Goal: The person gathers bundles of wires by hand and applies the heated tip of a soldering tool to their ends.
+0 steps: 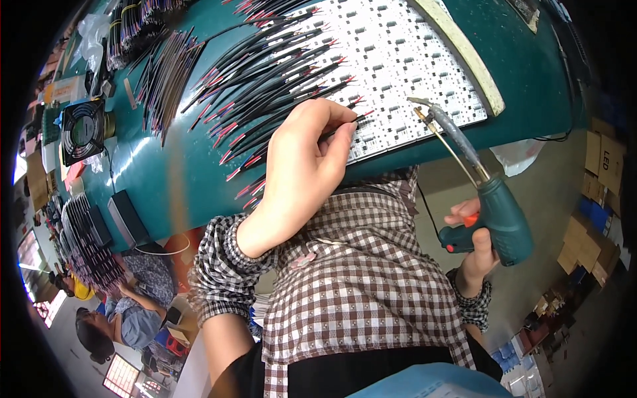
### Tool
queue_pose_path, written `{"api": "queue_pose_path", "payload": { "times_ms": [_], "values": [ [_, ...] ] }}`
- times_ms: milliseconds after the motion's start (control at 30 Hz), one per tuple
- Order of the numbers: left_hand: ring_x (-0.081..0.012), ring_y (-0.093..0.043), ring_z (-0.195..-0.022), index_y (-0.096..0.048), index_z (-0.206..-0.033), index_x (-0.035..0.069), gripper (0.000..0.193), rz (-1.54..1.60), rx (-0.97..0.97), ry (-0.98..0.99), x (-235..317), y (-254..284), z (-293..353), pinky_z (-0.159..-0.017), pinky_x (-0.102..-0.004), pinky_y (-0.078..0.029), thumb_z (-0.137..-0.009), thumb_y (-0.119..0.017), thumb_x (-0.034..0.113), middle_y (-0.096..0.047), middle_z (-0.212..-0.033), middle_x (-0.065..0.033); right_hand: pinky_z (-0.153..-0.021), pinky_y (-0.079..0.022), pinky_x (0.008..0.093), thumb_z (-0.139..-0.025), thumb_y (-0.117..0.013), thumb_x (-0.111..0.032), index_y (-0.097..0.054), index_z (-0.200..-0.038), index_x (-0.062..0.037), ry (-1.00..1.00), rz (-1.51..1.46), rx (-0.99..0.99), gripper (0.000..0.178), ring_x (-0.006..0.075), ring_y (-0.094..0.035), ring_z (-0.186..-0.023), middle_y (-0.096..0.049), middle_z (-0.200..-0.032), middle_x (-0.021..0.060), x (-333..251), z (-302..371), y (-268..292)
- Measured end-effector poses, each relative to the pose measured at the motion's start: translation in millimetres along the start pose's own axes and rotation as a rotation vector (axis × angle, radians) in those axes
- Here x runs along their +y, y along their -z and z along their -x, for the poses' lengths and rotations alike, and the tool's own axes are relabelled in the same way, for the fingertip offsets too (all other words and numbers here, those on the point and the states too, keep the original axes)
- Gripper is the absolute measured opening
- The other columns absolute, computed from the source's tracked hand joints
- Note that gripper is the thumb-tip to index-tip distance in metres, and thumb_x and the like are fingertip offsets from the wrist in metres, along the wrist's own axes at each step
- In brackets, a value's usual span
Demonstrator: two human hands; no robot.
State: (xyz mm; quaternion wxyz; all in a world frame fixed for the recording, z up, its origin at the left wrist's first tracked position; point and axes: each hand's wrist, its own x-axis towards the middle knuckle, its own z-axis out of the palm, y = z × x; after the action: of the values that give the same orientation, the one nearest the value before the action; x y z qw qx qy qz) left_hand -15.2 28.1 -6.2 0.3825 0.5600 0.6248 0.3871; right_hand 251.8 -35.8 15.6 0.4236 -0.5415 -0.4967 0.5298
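My left hand (298, 162) is closed in a pinch at the near edge of a white circuit board panel (405, 63). Between thumb and forefinger is a thin black wire (361, 117) with a red tip, which lies over the panel. My right hand (481, 255) grips a green soldering gun (505, 215) with a red trigger. Its metal tip and thin feed tube (458, 154) reach over the panel's near right part, to the right of the pinched wire. Rows of black wires (265, 86) with red and blue ends run leftward from the panel.
A loose pile of dark wires (169, 79) lies on the green table (219, 26), left of the panel. Farther left stand a black fan (84, 132) and a dark box (127, 217). A pale curved strip (464, 50) borders the panel. Another person (129, 322) sits at lower left; cartons (600, 162) stand right.
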Motion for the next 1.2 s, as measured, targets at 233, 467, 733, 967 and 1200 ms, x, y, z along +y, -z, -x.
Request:
{"api": "queue_pose_path", "payload": {
  "times_ms": [233,467,733,967,1200],
  "values": [
    [-0.0161,-0.062,-0.074,-0.067,-0.087,0.002,0.012,-0.204,-0.005,-0.129,38,7,15,-0.063,-0.0244,-0.05,-0.077,-0.069,-0.005,-0.062,-0.081,-0.0076,-0.07,-0.058,0.0341,-0.091,-0.061,-0.044,-0.056,-0.112,0.012,0.01,0.032,0.075,0.06,0.0267,-0.066,-0.086,-0.062,-0.098,0.0203,-7,10,-4],
    [-0.0233,-0.056,-0.057,-0.062,-0.079,0.007,0.008,-0.243,0.035,-0.091,11,-12,11,-0.053,-0.0368,-0.046,-0.075,-0.069,0.005,-0.053,-0.072,-0.0078,-0.076,-0.055,0.0344,-0.09,-0.061,-0.05,-0.056,-0.112,0.0095,-0.104,0.083,-0.039,0.064,0.0257,-0.065,-0.09,-0.061,-0.102,0.0197,-8,23,0],
    [-0.0197,-0.054,-0.053,-0.06,-0.078,0.006,0.009,-0.226,0.051,-0.083,11,-14,11,-0.05,-0.0343,-0.045,-0.074,-0.069,0.004,-0.051,-0.071,-0.0063,-0.083,-0.056,0.0343,-0.078,-0.084,-0.032,-0.053,-0.121,0.0117,-0.097,-0.005,-0.046,0.069,0.0227,-0.069,-0.086,-0.069,-0.093,0.0136,12,29,5],
    [-0.0185,-0.053,-0.053,-0.059,-0.076,0.006,0.011,-0.216,0.058,-0.081,10,-15,10,-0.05,-0.0333,-0.044,-0.073,-0.069,0.004,-0.051,-0.07,-0.0054,-0.082,-0.055,0.0332,-0.079,-0.083,-0.029,-0.054,-0.121,0.0124,0.025,0.195,-0.155,0.066,0.0197,-0.069,-0.084,-0.07,-0.093,0.0113,24,30,17],
    [-0.0191,-0.053,-0.053,-0.059,-0.075,0.006,0.011,-0.195,0.058,-0.084,11,-14,9,-0.05,-0.0338,-0.044,-0.072,-0.069,0.003,-0.051,-0.069,-0.0052,-0.08,-0.056,0.0307,-0.078,-0.084,-0.03,-0.051,-0.126,0.0132,-0.016,0.1,-0.082,0.073,0.0185,-0.069,-0.084,-0.07,-0.091,0.01,21,30,7]
  ]
}}
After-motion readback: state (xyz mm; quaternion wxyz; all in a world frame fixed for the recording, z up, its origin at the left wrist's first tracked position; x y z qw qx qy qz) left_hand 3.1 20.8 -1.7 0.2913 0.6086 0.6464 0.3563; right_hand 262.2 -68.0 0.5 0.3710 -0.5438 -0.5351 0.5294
